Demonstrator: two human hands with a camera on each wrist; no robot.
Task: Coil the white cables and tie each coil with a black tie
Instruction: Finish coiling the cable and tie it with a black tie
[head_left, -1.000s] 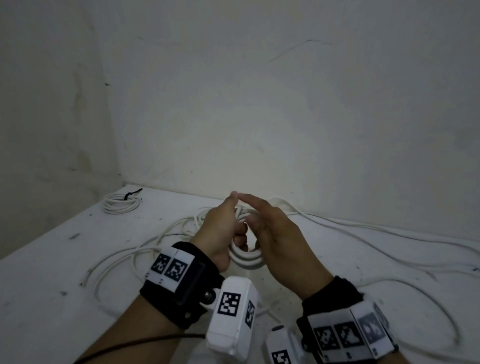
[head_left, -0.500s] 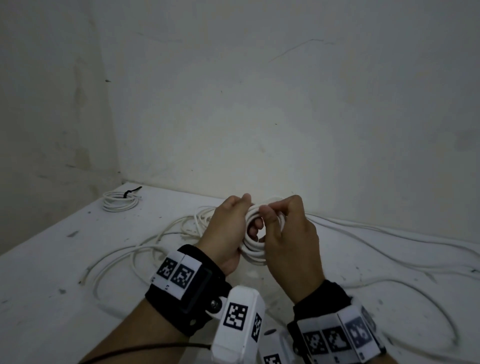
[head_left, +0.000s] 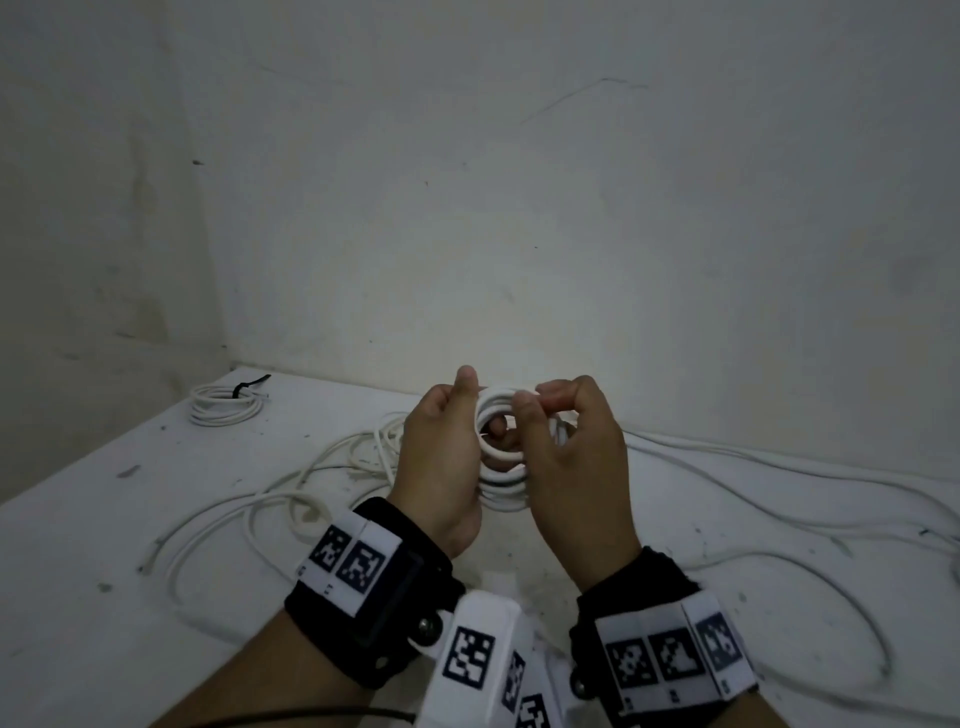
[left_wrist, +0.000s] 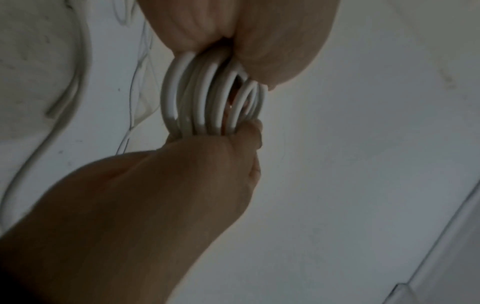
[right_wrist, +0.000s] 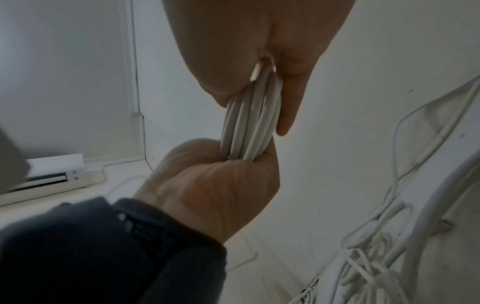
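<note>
A coil of white cable (head_left: 500, 457) with several turns is held upright above the white table (head_left: 104, 545). My left hand (head_left: 475, 415) grips its left side, thumb on top. My right hand (head_left: 535, 410) pinches the top right of the coil between thumb and curled fingers. In the left wrist view the turns of the coil (left_wrist: 210, 98) fan out between my left hand (left_wrist: 228, 47) above and the right hand below. In the right wrist view my right hand (right_wrist: 267, 67) clamps the coil (right_wrist: 249, 123). A finished coil (head_left: 223, 408) with a black tie (head_left: 249, 385) lies at the back left.
Loose white cable (head_left: 779, 467) trails over the table to the right, and more loops (head_left: 322, 483) lie left of my hands. The wall stands close behind, with a corner at the left. A flat white device (right_wrist: 46, 181) lies by the wall.
My right hand's fingers, straight over the coil a second ago, have curled and now pinch it. Both hands have lifted the coil slightly and turned it more upright.
</note>
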